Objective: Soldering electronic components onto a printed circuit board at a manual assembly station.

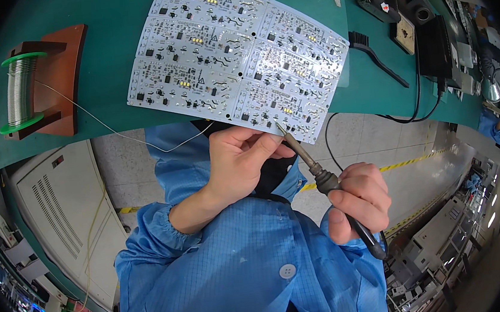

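A white circuit board panel (191, 47) with rows of small black and yellow parts lies tilted on the green mat, its near corner jutting past the table edge. At that near edge my left hand (238, 163) is closed, thumb and fingers pinched on the board's rim. My right hand (360, 202) grips the dark handle of a soldering iron (326, 180); its tip meets or hovers just over the board beside the left thumb. From a spool of solder wire (22, 90), a strand (121, 134) loops to the board's edge near my left hand; its end is hidden.
The spool sits on a brown stand (68, 83) at the left. To the right lie a black brush (379, 62), a soldering station (435, 48) with cables, and a sponge tray (404, 36). A light grey cabinet (63, 216) stands below the table at left.
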### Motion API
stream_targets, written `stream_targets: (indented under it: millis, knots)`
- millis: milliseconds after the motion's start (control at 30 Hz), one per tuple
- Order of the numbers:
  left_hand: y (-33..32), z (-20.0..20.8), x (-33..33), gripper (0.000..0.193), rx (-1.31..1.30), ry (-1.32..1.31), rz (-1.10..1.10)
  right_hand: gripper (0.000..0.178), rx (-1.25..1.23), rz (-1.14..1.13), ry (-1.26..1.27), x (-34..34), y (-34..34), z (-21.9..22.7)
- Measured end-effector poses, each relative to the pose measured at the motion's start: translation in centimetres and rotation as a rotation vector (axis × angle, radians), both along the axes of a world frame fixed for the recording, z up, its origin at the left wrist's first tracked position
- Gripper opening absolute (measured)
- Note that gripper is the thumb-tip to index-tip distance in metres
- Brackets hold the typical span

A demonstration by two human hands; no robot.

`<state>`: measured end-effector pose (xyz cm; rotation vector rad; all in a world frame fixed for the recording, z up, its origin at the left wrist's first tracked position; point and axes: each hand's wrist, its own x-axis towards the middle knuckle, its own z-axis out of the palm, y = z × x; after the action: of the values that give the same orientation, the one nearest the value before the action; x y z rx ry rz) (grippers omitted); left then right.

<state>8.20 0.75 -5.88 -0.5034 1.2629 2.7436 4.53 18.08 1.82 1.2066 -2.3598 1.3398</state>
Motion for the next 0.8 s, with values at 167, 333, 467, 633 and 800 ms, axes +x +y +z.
stream_targets:
  millis: [167, 333, 467, 633, 800]
  knots:
    - [0.1, 0.2, -0.1, 0.016, 0.015, -0.014, -0.008, 0.015, 0.014, -0.03, 0.054, 0.1, -0.7, 0.5]
    - [0.0, -0.1, 0.0, 0.016, 0.024, -0.034, -0.038, 0.02, 0.008, -0.067, 0.077, 0.2, -0.9, 0.6]
    - [0.1, -0.1, 0.0, 0.017, 0.106, -0.062, -0.026, 0.018, 0.03, -0.063, 0.095, 0.2, -0.9, 0.7]
    - [0.1, -0.2, 0.1, 0.017, 0.146, -0.083, -0.03, 0.018, 0.027, -0.064, 0.091, 0.2, -1.0, 0.7]
    - [0.1, -0.2, 0.1, 0.017, 0.171, -0.089, -0.037, 0.017, 0.025, -0.071, 0.098, 0.3, -1.0, 0.6]
